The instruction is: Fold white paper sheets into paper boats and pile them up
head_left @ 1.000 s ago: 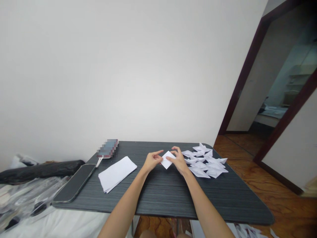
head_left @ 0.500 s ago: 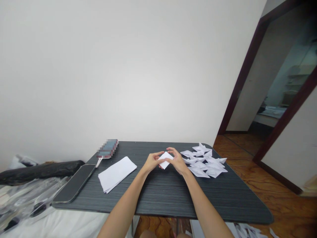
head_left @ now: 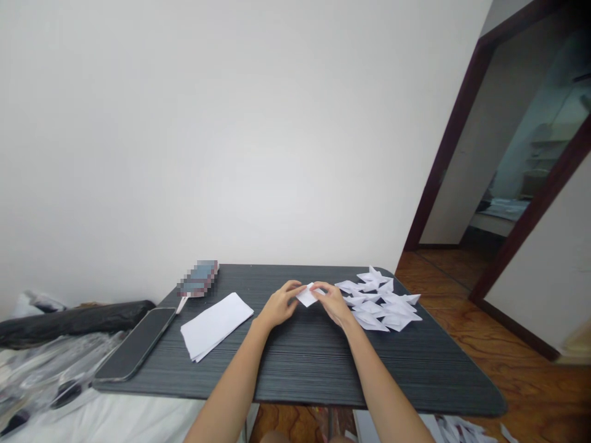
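Observation:
A small folded piece of white paper (head_left: 306, 298) is held between my two hands over the middle of the dark table (head_left: 309, 369). On its left edge, the fingers of my left hand (head_left: 279, 304) pinch the paper. My right hand (head_left: 333, 302) grips the opposite side, with thumb and fingers near the top corner. Just right of that hand lies a cluster of folded white paper boats (head_left: 383, 301). To the left rests a stack of flat white paper sheets (head_left: 217, 326).
A phone (head_left: 138, 344) lies at the table's left edge, with a pixelated object (head_left: 198, 278) behind it. A white wall (head_left: 258, 135) rises at the back. Beside the table on the left are plastic-wrapped items (head_left: 55, 363); a doorway (head_left: 503, 147) stands at the right.
The folded paper has tilted and looks flatter. My left hand has shifted slightly left, and the right fingers have lowered over the paper's upper corner.

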Demonstrator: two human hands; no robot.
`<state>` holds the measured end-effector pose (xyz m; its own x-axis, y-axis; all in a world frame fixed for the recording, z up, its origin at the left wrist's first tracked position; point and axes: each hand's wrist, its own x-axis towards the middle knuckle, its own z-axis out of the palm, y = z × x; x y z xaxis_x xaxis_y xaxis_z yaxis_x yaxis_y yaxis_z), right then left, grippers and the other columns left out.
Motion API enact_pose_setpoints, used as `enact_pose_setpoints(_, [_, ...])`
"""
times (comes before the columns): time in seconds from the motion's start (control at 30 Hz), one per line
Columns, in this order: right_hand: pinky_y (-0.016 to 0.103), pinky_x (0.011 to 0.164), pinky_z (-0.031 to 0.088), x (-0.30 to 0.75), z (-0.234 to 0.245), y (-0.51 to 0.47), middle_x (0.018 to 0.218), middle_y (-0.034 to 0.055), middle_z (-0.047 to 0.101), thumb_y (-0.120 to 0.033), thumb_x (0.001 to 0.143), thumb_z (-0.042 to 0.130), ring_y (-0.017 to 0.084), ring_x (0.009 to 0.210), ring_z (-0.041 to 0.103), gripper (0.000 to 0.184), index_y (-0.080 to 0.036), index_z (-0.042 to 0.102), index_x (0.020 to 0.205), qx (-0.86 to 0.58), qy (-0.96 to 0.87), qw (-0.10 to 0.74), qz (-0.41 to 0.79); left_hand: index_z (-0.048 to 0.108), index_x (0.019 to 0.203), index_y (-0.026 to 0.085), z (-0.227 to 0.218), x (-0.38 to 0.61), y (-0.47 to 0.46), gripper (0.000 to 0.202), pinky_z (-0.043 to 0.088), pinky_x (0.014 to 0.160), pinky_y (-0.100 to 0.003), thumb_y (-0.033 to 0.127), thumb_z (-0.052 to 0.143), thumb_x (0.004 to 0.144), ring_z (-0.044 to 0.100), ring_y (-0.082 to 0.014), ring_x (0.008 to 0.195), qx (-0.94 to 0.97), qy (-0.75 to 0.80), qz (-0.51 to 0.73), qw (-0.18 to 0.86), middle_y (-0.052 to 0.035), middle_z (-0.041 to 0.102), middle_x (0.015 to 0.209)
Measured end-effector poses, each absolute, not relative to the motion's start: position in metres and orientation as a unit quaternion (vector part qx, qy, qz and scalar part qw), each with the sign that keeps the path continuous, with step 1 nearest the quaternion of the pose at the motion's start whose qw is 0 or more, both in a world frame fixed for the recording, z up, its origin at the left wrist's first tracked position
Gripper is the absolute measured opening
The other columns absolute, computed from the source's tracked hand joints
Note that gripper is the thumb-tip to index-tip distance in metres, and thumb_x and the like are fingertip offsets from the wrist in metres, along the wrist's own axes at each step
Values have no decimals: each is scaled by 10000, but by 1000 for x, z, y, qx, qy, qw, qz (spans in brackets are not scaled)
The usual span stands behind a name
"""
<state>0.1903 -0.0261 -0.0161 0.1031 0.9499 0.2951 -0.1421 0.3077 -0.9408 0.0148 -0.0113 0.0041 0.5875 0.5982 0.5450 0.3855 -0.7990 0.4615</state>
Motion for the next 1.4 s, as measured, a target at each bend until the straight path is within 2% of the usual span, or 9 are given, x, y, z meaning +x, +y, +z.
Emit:
enact_pose_setpoints(0.1, [256,617,410,186,-15,-27,823,37,590,-230,543,626,137,667,539,153,-152,613,674,-375,-506,608,483,519,1061,215,5,15,-15,316,416,789,-258,149,380,785,526,-140,905,899,292,316,84,-43,559,1017])
enact_pose_setpoints(0.23, [264,595,423,190,-17,-23,903,41,567,-184,571,557,101,566,536,116,-151,608,670,-381,-505,603,487,595,902,161,4,14,-12,272,421,721,-245,196,342,812,567,-139,775,888,318,317,98,-56,624,842])
enact_pose_setpoints(0.33, [262,550,420,198,-18,-20,974,59,544,-185,602,491,85,523,522,147,-151,613,677,-437,-509,619,408,610,713,129,3,15,-9,331,424,632,-221,254,323,821,570,-117,601,862,338,335,176,-43,622,633])
enact_pose_setpoints(0.43, [268,625,423,201,-13,-22,1039,63,534,-214,654,468,131,692,550,212,-175,632,782,-456,-559,603,341,580,623,105,1,16,-7,392,406,489,-190,343,331,811,520,-88,427,828,339,321,309,-27,581,495])
enact_pose_setpoints(0.53, [272,670,419,197,-7,-28,886,48,610,-260,672,511,168,781,551,260,-177,613,896,-421,-630,542,365,556,587,90,-1,17,-6,398,362,399,-171,405,395,769,479,-73,356,792,322,294,427,-20,554,444])
enact_pose_setpoints(0.73, [253,487,413,190,-4,-37,571,15,605,-343,665,548,148,506,545,271,-117,633,787,-411,-640,481,436,551,566,64,3,18,-4,450,368,387,-183,473,446,723,520,-100,381,695,281,301,589,-51,565,456])
enact_pose_setpoints(0.83, [255,489,416,190,-3,-38,610,16,616,-353,674,544,138,500,545,320,-127,621,887,-387,-624,490,470,557,550,45,4,18,-3,541,380,400,-194,514,372,746,553,-125,416,631,288,323,643,-90,581,473])
enact_pose_setpoints(1.0, [250,494,409,191,-7,-35,668,19,629,-326,662,564,113,485,524,342,-152,607,953,-371,-611,496,494,580,604,20,9,15,-5,463,409,438,-205,461,488,712,584,-146,468,577,289,314,696,-124,614,550])
enact_pose_setpoints(1.4, [226,473,403,192,-15,-31,613,15,616,-209,627,543,108,479,529,208,-152,650,796,-355,-590,509,516,600,726,31,15,8,-8,292,443,500,-220,308,623,637,591,-137,502,569,284,303,710,-90,623,593])
